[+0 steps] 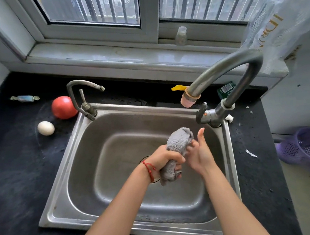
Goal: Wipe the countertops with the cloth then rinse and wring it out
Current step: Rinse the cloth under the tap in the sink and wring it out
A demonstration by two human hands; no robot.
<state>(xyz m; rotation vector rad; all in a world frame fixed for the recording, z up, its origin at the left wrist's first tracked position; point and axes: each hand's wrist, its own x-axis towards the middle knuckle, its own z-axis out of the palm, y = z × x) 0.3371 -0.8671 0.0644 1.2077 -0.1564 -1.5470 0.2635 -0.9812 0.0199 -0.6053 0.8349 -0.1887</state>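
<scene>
1. Head view looks down on a steel sink (pixel 76 176) set in a dark counter (pixel 11 172), with both bare forearms reaching in over the basin.
2. Left hand (pixel 164 159) is clenched round the middle of a grey cloth (pixel 179 141), fingers and thumb curled tight about it; a red string bracelet (pixel 149 169) sits on that wrist.
3. Cloth is bunched into a thick roll: one end bulges up and away past the fist, the other hangs out below it, toward the person.
4. Right hand (pixel 199 154) is just right of the fist, palm turned toward the cloth, thumb pointing up, fingers fairly straight and touching the upper bulge; it does not close round anything.
5. Cloth is held in the air above the basin, right of the drain (pixel 144 160), which shows partly behind the left wrist.
6. Up and right of the grip stands a large curved tap (pixel 227 68), its pink nozzle (pixel 187 99) above and beyond the cloth; no water stream can be made out.
7. Far left of the grip, a smaller tap (pixel 81 91) rises from the sink's back corner.
8. Beyond it on the counter lie a tomato (pixel 63 107), an egg (pixel 45 128) and a wrapped sweet (pixel 24 98).
9. Well right of the hands, off the counter, is a purple basket (pixel 308 146).
</scene>
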